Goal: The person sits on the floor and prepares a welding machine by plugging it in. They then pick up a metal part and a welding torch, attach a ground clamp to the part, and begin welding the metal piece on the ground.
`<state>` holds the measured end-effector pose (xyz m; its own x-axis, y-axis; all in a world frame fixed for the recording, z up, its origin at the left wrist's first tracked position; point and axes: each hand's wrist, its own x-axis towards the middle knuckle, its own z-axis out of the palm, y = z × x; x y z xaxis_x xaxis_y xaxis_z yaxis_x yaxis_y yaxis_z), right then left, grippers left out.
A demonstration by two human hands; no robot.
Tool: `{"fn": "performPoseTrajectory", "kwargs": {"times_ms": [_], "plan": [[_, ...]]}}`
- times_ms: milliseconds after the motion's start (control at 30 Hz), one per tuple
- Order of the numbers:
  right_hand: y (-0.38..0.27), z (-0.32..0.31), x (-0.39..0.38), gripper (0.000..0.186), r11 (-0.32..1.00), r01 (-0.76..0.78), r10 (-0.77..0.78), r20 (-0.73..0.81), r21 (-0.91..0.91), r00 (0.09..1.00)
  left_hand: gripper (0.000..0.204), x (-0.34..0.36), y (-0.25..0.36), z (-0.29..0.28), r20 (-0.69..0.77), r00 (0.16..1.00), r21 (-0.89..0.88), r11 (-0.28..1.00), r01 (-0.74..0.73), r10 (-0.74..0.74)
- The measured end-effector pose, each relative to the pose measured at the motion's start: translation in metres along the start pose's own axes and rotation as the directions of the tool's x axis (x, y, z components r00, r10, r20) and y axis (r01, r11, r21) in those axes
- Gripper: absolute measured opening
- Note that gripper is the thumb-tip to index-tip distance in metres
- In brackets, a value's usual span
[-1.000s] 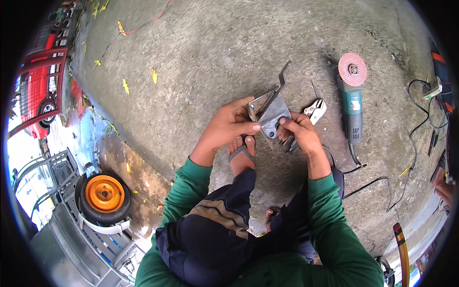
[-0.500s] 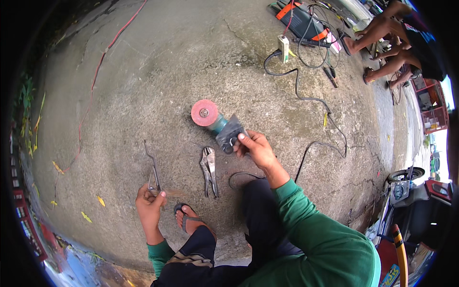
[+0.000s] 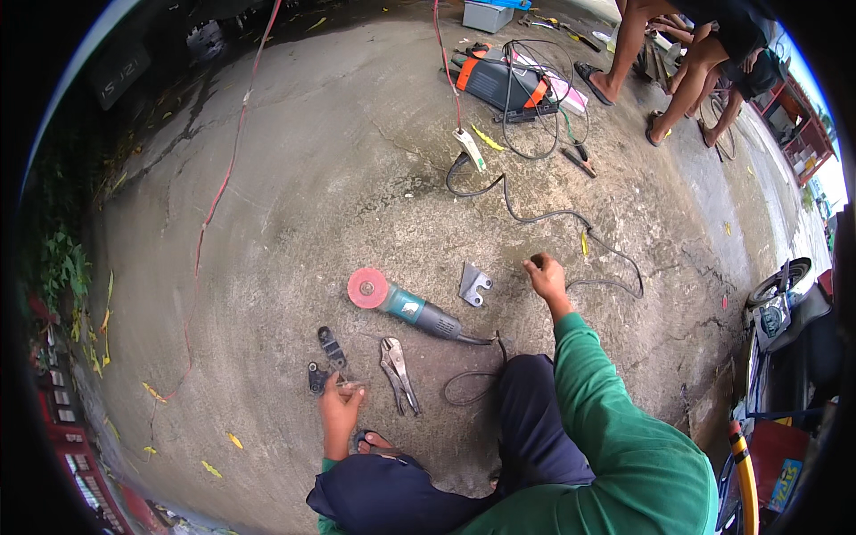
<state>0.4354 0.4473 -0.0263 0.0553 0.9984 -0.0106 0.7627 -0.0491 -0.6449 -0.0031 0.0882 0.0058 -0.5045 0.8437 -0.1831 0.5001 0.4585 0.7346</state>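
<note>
My left hand (image 3: 339,417) is closed around a dark metal bracket (image 3: 332,349) with rounded, holed ends, held low over the concrete; part of it is hidden by my fingers. To the right, my right hand (image 3: 547,278) hovers with curled fingers and nothing visible in them. Between my hands lies a teal and grey angle grinder (image 3: 408,308) with a pinkish disc (image 3: 367,288) at its left end. A notched grey metal plate (image 3: 473,284) rests beyond the grinder's body, left of my right hand. Locking pliers (image 3: 398,374) lie just right of my left hand.
The grinder's black cord (image 3: 544,217) winds to a white extension socket (image 3: 469,150). Past it stands a black and orange welding machine (image 3: 499,80) with tangled cables. People's legs (image 3: 624,53) are at the far right. A red cable (image 3: 234,152) crosses the left, and a motorcycle (image 3: 780,303) stands right.
My right hand has let go of the metal plate, now on the concrete, and moved right. My left hand has turned the bracket so its broad side shows. The view has shifted.
</note>
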Motion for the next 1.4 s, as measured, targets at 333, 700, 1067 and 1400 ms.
{"fn": "performPoseTrajectory", "kwargs": {"times_ms": [333, 700, 1067, 1400], "plan": [[0.296, -0.089, -0.002, 0.088, 0.511, -0.858, 0.734, -0.499, -0.041, 0.461, 0.061, 0.125, 0.243, -0.05, 0.535, 0.844, 0.156, 0.975, -0.159, 0.052], [0.28, -0.079, 0.021, 0.094, 0.27, -0.95, 0.785, -0.536, -0.154, 0.31, 0.039, 0.398, 0.609, 0.322, 0.298, 0.464, -0.068, 0.503, -0.861, 0.834], [0.292, -0.072, 0.016, 0.095, 0.267, -0.938, 0.738, -0.578, -0.221, 0.347, 0.04, 0.425, 0.665, 0.422, 0.202, 0.639, 0.175, 0.614, -0.769, 0.743], [0.282, -0.075, 0.018, 0.093, 0.237, -0.941, 0.787, -0.519, -0.242, 0.332, 0.047, 0.421, 0.697, 0.346, 0.722, 0.579, 0.019, 0.825, -0.565, 0.379]]}}
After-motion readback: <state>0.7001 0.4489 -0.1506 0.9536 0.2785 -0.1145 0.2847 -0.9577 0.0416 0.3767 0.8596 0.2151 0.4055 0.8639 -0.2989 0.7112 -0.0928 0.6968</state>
